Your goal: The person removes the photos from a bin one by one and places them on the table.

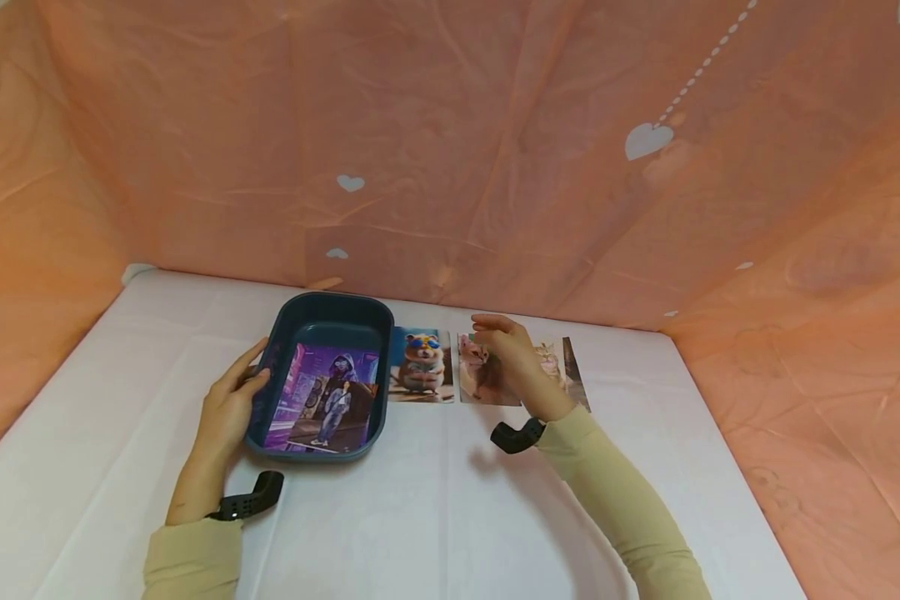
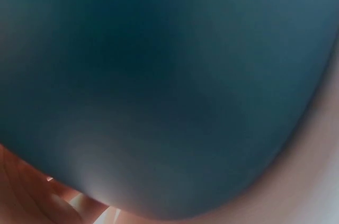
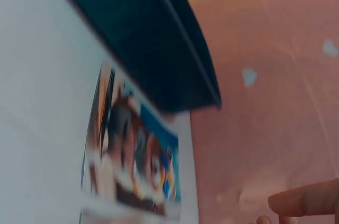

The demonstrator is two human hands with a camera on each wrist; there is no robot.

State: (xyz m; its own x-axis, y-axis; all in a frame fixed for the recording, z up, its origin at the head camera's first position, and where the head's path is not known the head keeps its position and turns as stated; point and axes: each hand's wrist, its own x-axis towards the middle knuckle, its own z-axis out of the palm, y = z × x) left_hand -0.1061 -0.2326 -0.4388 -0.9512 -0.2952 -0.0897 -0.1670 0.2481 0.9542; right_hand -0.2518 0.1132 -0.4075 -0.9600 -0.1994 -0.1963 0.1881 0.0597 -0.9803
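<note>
Holding tray point(image 1: 330, 312), left hand point(image 1: 228, 408); purple photo point(image 1: 326, 400) inside.

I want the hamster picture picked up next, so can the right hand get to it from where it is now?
Probably yes. The right hand hovers over the cat picture, right beside the hamster picture, which lies flat and uncovered on the table. Only the tray borders its far side; nothing lies between.
</note>
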